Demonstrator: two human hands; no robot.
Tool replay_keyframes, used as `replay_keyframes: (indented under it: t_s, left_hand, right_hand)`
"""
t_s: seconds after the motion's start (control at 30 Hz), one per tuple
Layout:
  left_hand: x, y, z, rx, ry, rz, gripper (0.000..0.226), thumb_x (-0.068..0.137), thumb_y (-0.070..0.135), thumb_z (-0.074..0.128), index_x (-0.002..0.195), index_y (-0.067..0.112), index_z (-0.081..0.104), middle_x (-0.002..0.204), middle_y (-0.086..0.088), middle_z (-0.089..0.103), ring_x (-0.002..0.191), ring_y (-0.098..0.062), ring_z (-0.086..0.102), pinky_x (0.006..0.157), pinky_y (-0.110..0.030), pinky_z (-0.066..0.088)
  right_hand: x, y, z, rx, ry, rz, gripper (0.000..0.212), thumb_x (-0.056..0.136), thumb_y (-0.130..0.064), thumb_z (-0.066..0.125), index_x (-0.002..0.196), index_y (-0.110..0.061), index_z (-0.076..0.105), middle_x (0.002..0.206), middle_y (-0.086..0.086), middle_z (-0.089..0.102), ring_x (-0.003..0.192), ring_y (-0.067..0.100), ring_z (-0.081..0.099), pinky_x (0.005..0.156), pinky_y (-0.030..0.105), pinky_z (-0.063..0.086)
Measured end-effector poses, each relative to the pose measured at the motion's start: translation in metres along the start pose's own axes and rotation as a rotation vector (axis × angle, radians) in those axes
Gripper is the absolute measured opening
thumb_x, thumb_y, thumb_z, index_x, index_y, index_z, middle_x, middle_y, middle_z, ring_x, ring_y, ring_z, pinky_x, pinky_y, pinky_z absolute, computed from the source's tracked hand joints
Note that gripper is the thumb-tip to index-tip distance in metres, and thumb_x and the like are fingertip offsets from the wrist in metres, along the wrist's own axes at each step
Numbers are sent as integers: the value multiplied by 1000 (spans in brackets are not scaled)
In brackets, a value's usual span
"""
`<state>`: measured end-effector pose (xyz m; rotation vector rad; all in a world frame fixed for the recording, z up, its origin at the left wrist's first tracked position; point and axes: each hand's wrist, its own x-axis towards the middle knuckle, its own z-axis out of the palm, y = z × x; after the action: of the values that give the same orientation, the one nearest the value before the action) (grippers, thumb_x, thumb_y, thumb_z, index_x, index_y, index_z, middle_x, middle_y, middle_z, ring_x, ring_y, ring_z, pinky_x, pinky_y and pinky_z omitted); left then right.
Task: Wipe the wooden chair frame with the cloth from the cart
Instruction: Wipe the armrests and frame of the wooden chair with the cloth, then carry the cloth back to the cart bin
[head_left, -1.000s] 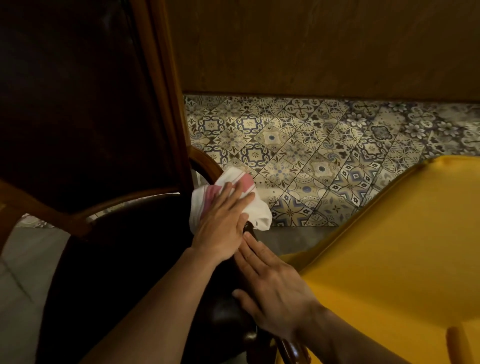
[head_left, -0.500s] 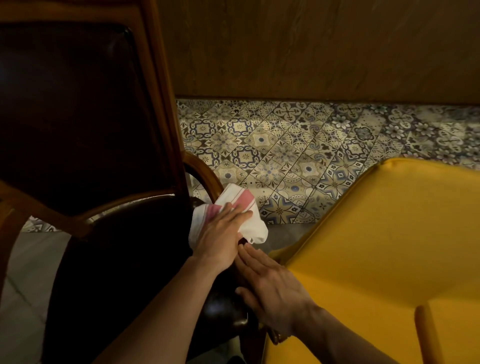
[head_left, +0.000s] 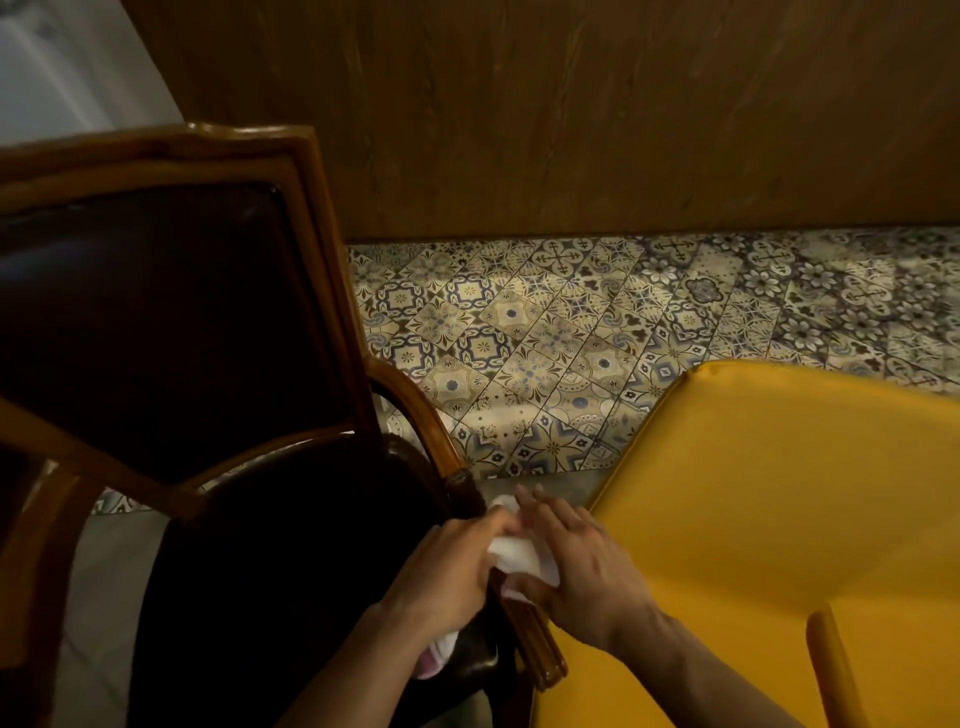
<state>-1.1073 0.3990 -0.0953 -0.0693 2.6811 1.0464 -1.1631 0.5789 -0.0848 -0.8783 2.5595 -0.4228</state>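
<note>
The wooden chair frame (head_left: 332, 291) with dark leather back and seat fills the left of the head view. Its right armrest curves down toward my hands. A white cloth with pink stripes (head_left: 519, 556) is bunched over the armrest's front end. My left hand (head_left: 447, 577) grips the cloth from the left side. My right hand (head_left: 587, 561) presses on the cloth from the right, fingers partly spread. A bit of cloth hangs below my left wrist. The armrest's grooved front tip (head_left: 540, 649) shows below the hands.
A yellow padded chair (head_left: 779, 519) stands close on the right, touching the wooden chair's side. A patterned tile floor (head_left: 571, 332) lies beyond, ending at a dark wood-panelled wall (head_left: 571, 114). A pale wall corner (head_left: 57, 67) is at the top left.
Both hands and the cloth have slid down the armrest toward its front end. My right hand has come onto the cloth. The view has tilted up, showing the chair's top rail.
</note>
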Motion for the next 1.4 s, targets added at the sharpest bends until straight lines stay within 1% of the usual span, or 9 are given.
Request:
replay_keyframes:
  t_s: [0.17,0.27,0.37,0.47,0.67,0.8,1.0,1.1,1.4]
  left_hand:
    - [-16,30,-40,-26,44,75,41,92,11,64,112,44,51,113,21,66,102,0,62,83,-33,57]
    - [-22,54,-71,11,90,120,39,89,11,67,114,38,54,115,19,65,105,-4,63,87,-32,54]
    - [-27,78,-103,93,140,141,40,90,14,71,120,34,54,122,15,64,110,-9,62,90,-30,52]
    - [-36,99,-135,231,153,119,43,91,22,71,128,35,53,129,14,64,113,-14,62,90,-30,50]
    - [-53,141,-196,474,318,109,20,91,33,69,108,39,58,107,14,72,96,-16,68,73,-35,48]
    - [-64,168,-234,500,423,122,13,93,30,66,100,37,58,102,15,69,94,-16,66,72,-37,51]
    - [-90,183,-287,572,509,141,19,95,23,61,104,38,55,104,14,65,97,-16,64,71,-36,48]
    - [-108,185,-313,597,542,107,17,96,24,59,104,38,55,103,14,63,99,-16,64,75,-38,50]
    - [-166,177,-359,564,630,64,19,94,21,63,102,36,57,105,11,64,94,-16,61,77,-43,53]
  right_hand:
    - [-6,-16,-42,57,-8,-49,48,90,-45,63,135,-32,52,121,-1,67,104,26,63,75,31,44]
    - [-12,-33,-78,8,55,-71,34,92,-42,58,123,-28,58,112,1,69,99,29,65,77,36,51]
    - [-20,-48,-114,-36,135,-97,30,92,-36,58,122,-29,60,113,0,70,98,26,65,80,37,53]
    - [-31,-60,-144,-71,224,-97,27,92,-36,57,118,-30,61,110,0,69,95,26,65,74,37,52]
    - [-46,-80,-201,-125,352,-100,16,93,-37,57,108,-31,60,100,-2,68,82,23,65,62,33,47]
    - [-42,-98,-248,-157,372,-114,23,91,-33,60,114,-31,60,105,1,68,89,28,65,64,35,48]
    - [-26,-138,-300,-155,354,-186,29,86,-25,61,113,-33,60,102,3,69,88,30,66,64,32,39]
    - [-18,-161,-309,-153,364,-246,21,88,-24,60,108,-31,57,99,3,67,86,28,65,64,34,45]
    - [-21,-234,-323,-192,437,-354,29,87,-25,61,115,-32,58,111,-1,66,98,31,65,76,44,54]
